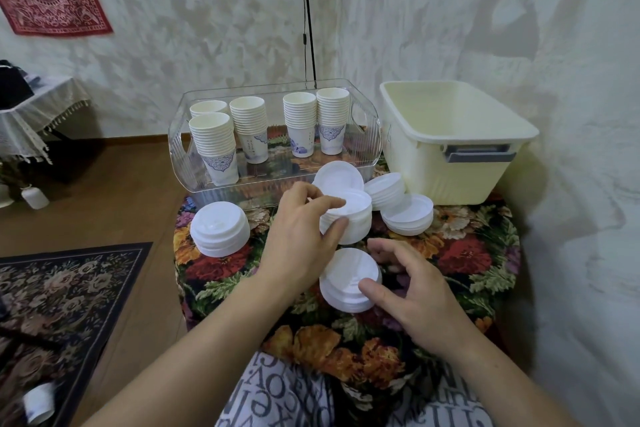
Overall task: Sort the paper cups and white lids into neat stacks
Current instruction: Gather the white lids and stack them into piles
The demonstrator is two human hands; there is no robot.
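We can't spot a single brand anywhere. The only writing is the scattered dark letters printed on the pale clothing [277,402] at the bottom edge, and they don't spell anything we can read. The paper cups carry blue ornamental prints, plus a few tiny dark marks too small to make out.

Counting time: five cup stacks [330,114] stand upright inside the clear plastic tray [367,135] at the back of the floral table [467,260], three on its left half and two on its right. One more paper cup [38,404] lies on its side on the rug [69,288], bottom left.

White lids come in six piles. One stack [220,229] sits alone on the left; a tilted lid pile [341,175] leans by the tray's front wall; two more [408,213] sit near the cream bin [460,135].

Our left hand [304,232] is curled around the middle lid stack [349,218], thumb on its side and fingers over the top rim. Our right hand [412,284] hangs loosely spread, thumb touching the near lid stack [346,281], fingers arched just beside it and not closed on anything.
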